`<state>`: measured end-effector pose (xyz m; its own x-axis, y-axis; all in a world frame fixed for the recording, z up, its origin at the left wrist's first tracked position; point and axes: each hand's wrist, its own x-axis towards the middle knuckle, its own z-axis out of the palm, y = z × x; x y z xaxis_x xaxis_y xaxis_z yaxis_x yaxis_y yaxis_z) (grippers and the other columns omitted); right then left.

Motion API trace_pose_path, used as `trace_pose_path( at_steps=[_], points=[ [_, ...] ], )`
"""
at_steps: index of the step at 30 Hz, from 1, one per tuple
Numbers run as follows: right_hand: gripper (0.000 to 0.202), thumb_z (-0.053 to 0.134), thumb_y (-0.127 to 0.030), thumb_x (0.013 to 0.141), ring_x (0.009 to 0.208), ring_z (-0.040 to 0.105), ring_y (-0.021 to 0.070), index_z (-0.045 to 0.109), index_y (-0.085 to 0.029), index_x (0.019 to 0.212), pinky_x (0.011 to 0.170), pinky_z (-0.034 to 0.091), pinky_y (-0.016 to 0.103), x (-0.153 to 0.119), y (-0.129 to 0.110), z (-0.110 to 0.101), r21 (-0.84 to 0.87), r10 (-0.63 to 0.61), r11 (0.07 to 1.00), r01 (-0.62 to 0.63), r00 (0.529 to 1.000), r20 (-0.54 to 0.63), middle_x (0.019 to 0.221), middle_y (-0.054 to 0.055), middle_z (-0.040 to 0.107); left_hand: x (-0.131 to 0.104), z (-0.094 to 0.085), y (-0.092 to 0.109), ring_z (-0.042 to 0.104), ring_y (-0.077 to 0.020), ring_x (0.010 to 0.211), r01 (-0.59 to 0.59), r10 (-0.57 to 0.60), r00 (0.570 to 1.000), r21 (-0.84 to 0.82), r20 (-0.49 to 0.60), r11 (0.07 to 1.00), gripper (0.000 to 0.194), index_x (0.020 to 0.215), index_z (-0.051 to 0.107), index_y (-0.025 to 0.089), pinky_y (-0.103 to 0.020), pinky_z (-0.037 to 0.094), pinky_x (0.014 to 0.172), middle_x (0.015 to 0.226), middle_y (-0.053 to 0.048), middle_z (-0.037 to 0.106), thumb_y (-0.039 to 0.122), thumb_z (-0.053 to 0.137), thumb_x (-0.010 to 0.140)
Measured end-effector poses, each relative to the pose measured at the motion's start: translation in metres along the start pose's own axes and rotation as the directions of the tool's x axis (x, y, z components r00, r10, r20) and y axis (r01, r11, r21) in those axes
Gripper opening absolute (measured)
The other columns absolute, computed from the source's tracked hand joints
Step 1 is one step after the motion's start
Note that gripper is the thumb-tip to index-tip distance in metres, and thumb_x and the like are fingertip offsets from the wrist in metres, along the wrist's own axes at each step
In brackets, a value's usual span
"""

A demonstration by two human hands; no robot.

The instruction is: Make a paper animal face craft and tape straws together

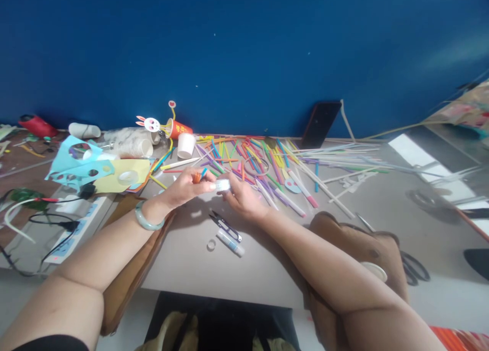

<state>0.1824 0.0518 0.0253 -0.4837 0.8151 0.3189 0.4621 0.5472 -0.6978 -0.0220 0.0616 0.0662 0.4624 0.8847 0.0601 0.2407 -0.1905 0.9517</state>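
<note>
My left hand [186,189], with a pale green bangle [148,219] on its wrist, is closed with thumb and fingers pinched. Short orange and blue pieces [197,178] show at its fingers. Between both hands is a small whitish piece with faint print [222,185]; its exact kind is unclear. My right hand [244,198] grips it from the other side, fingers curled and partly hidden. Just below the hands lie dark thread snips [225,225], a glue stick [230,243] and a small clear ring [211,245].
Coloured pipe cleaners [275,188] and markers spread behind the hands. A white paper cup [186,145] and a rabbit-decorated orange cup [179,130] stand back left. A phone [321,124] leans on the wall. A power strip [78,231] lies left, a brown bag [359,254] right.
</note>
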Motion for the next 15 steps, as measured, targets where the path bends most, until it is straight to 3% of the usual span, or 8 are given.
trace_pose_path(
  at_steps=[6, 10, 15],
  points=[
    [0.023, 0.040, -0.026, 0.094, 0.060, 0.056, 0.0179, 0.053, -0.018, 0.111, 0.058, 0.034, 0.027, -0.001, -0.003, -0.002, -0.140, 0.012, 0.990, -0.013, 1.000, -0.003, 0.077, 0.004, 0.067, 0.000, 0.002, 0.005, 0.036, -0.0077, 0.054, 0.004, -0.005, 1.000, 0.035, 0.011, 0.999, 0.025, 0.074, 0.065, 0.016, -0.022, 0.028, 0.051, 0.056, 0.005, 0.042, 0.040, 0.066, 0.078],
    [0.019, 0.038, -0.027, 0.096, 0.062, 0.059, 0.0178, 0.052, -0.019, 0.107, 0.060, 0.037, 0.027, -0.001, -0.005, -0.004, -0.057, 0.054, 0.997, -0.054, 0.999, -0.002, 0.075, 0.004, 0.067, 0.001, 0.000, -0.002, 0.035, -0.0072, 0.049, 0.055, -0.052, 0.997, -0.058, 0.055, 0.997, 0.022, 0.084, 0.065, 0.016, -0.021, 0.029, 0.048, 0.054, 0.007, 0.041, 0.038, 0.062, 0.080],
    [0.015, 0.039, -0.025, 0.096, 0.065, 0.062, 0.0157, 0.051, -0.020, 0.103, 0.062, 0.041, 0.025, 0.001, -0.005, -0.003, 0.064, 0.060, 0.996, -0.060, 0.998, 0.010, 0.077, 0.002, 0.067, 0.001, -0.001, -0.006, 0.036, -0.0065, 0.047, 0.038, -0.032, 0.997, -0.087, 0.068, 0.995, 0.023, 0.085, 0.066, 0.015, -0.020, 0.028, 0.046, 0.053, 0.006, 0.044, 0.037, 0.062, 0.080]
  ],
)
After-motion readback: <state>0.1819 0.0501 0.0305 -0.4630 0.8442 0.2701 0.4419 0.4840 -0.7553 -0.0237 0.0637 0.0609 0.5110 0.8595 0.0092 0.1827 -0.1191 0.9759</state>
